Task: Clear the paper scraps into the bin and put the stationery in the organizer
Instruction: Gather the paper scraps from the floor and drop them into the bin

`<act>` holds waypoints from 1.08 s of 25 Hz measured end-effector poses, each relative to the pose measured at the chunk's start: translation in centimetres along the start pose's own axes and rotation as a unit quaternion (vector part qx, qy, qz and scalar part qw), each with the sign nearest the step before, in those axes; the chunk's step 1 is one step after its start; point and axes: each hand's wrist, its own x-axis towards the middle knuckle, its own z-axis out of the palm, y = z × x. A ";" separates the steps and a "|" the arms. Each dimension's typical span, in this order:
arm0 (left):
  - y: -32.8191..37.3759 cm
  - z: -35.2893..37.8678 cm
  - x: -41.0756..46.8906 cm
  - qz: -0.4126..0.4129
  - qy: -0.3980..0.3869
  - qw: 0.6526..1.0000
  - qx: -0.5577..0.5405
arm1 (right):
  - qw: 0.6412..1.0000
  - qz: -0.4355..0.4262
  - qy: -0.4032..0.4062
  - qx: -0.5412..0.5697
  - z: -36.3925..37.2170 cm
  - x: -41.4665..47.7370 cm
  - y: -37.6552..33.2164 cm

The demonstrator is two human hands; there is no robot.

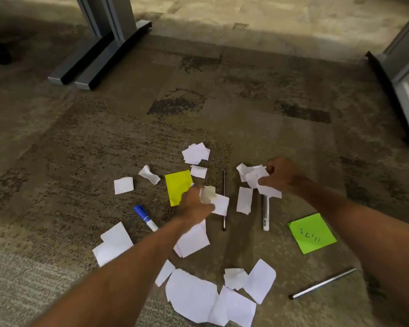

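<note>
Right hand clutches crumpled scraps; left hand pinches scrap. Black pen, white pen lie lengthwise, pointing away; blue marker diagonal.

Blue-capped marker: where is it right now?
In the head view, the blue-capped marker lies on the carpet, just left of the left hand, below the yellow sticky note.

An office: patterned carpet tiles, grey metal desk legs and a partition frame.
</note>
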 end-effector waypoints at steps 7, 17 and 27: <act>-1.1 -0.3 4.7 0.037 0.000 0.982 0.187 | 0.998 -0.016 -0.061 -0.024 1.6 2.4 2.1; -0.7 0.1 5.3 0.085 -0.065 0.940 0.325 | 0.995 0.031 -0.072 -0.057 3.4 4.8 2.6; 0.4 -0.7 5.6 0.053 -0.055 0.915 0.395 | 1.000 -0.009 -0.009 -0.007 2.5 3.4 3.0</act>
